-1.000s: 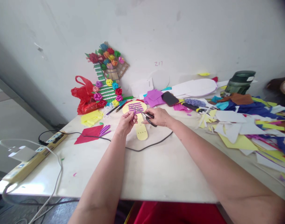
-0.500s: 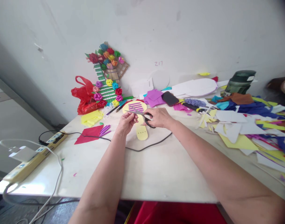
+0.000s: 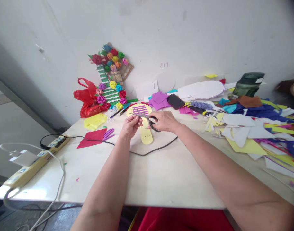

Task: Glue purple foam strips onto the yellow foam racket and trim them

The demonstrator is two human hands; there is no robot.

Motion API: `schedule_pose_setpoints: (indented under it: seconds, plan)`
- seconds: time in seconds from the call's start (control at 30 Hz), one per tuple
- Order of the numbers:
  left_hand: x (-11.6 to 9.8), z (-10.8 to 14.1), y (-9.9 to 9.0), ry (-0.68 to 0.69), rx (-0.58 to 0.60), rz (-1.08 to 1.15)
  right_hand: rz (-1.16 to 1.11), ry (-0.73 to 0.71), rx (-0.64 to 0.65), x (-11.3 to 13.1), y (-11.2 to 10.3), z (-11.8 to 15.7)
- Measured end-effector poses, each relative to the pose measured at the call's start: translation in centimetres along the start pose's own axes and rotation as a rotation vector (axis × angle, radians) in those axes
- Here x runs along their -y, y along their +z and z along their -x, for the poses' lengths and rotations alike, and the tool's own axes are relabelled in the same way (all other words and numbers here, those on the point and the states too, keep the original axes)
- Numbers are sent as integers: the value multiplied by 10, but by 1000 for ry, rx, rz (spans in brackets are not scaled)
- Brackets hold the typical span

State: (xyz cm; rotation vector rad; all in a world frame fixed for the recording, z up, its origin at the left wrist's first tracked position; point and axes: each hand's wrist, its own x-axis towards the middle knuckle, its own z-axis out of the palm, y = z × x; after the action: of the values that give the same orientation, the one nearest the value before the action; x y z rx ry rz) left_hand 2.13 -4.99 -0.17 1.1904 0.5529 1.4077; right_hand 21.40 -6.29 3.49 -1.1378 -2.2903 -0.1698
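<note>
My right hand (image 3: 165,121) is closed on black-handled scissors (image 3: 154,124), whose blades point left toward my left hand. The fingers of my left hand (image 3: 131,125) are pinched together beside the blades, on something too small to make out. Beneath the blades lies a yellow paper shape (image 3: 147,138) with a round top and a narrower lower part. Several purple strips (image 3: 140,109) lie across its round top. More purple rolled pieces (image 3: 108,134) rest left of my left hand, by a red paper sheet (image 3: 92,138).
A black cable (image 3: 147,155) crosses the table in front of the yellow shape. Paper scraps (image 3: 245,147) are heaped at the right near a green bottle (image 3: 248,84). A phone (image 3: 175,101) lies behind my right hand. At the left is a power strip (image 3: 38,162).
The scissor blades look slightly closer together than before. Both hands stay in nearly the same place.
</note>
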Motion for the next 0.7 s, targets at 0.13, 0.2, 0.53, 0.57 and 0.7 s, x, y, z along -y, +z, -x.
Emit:
schedule_pose_setpoints:
  seconds: [0.13, 0.2, 0.53, 0.57, 0.7]
  plan:
    - [1, 0, -1, 6, 8, -3, 15, 1, 1, 0, 1, 0]
    - [1, 0, -1, 12, 10, 1, 19, -1, 0, 0, 1, 0]
    - [2, -1, -2, 20, 15, 19, -13, 4, 13, -1, 2, -1]
    - [2, -1, -2, 20, 13, 21, -20, 6, 15, -1, 2, -1]
    - [3, -1, -3, 10, -8, 10, -60, 11, 22, -2, 2, -2]
